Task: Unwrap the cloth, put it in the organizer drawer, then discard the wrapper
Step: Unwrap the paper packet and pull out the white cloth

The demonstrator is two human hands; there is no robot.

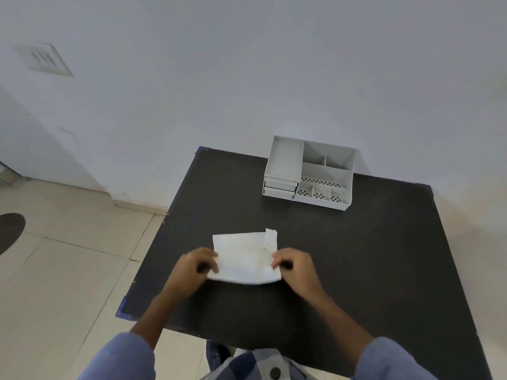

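A flat white wrapped packet point(245, 256) lies on the dark table point(343, 256), with a torn flap sticking up at its far right corner. My left hand point(196, 268) pinches the packet's left edge. My right hand point(295, 266) pinches its right edge. The near edge of the packet is lifted slightly and blurred. I cannot tell the cloth from the wrapper. A white desk organizer point(310, 172) stands at the far side of the table, with two small shut drawers point(279, 189) on its left front and open compartments on top.
The table's left edge drops off to a tiled floor point(68, 270). A white wall rises right behind the organizer. Bare tabletop lies between the packet and the organizer and to the right of my hands.
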